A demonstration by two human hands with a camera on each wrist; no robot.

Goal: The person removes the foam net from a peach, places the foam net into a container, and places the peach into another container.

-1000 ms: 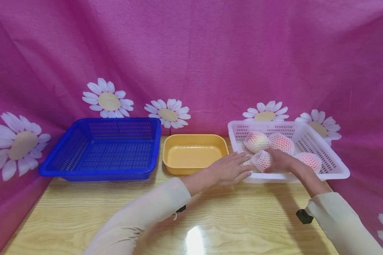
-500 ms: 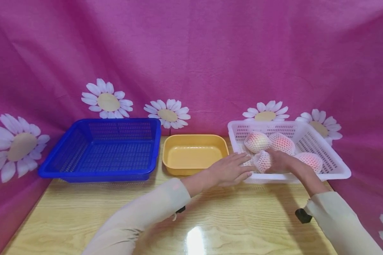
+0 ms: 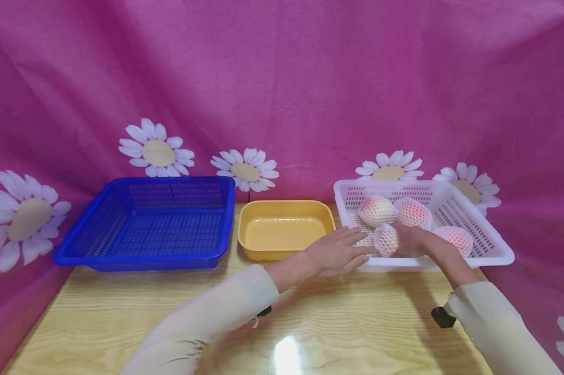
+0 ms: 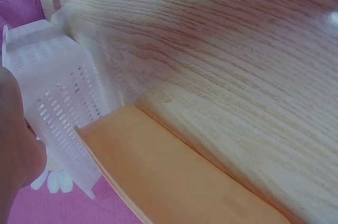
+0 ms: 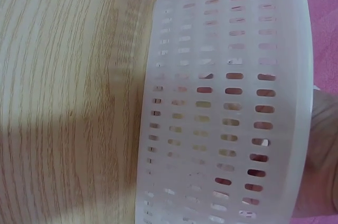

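Note:
In the head view my right hand (image 3: 409, 240) reaches into a white perforated basket (image 3: 502, 256) and grips a round fruit in a white foam net (image 3: 385, 241). My left hand (image 3: 335, 252) lies over the basket's left front corner, fingers straight, with the tips close to that fruit. Three more netted fruits, pink and yellowish, rest in the basket; one is the yellowish fruit (image 3: 377, 211) at the back left. In the right wrist view the basket wall (image 5: 288, 129) hides the fingers, and only part of the right hand (image 5: 323, 155) shows beyond the rim.
A yellow rectangular tub (image 3: 286, 229) stands left of the white basket, partly behind the left forearm. Farther left is a blue perforated basket (image 3: 179, 234). All stand on a wood-grain table (image 3: 338, 323) before a magenta cloth (image 3: 282, 94) with daisies.
The netted fruit in the right hand has shifted very slightly and its net looks a little narrower. Both hands stay almost in place; the whole view has dipped slightly.

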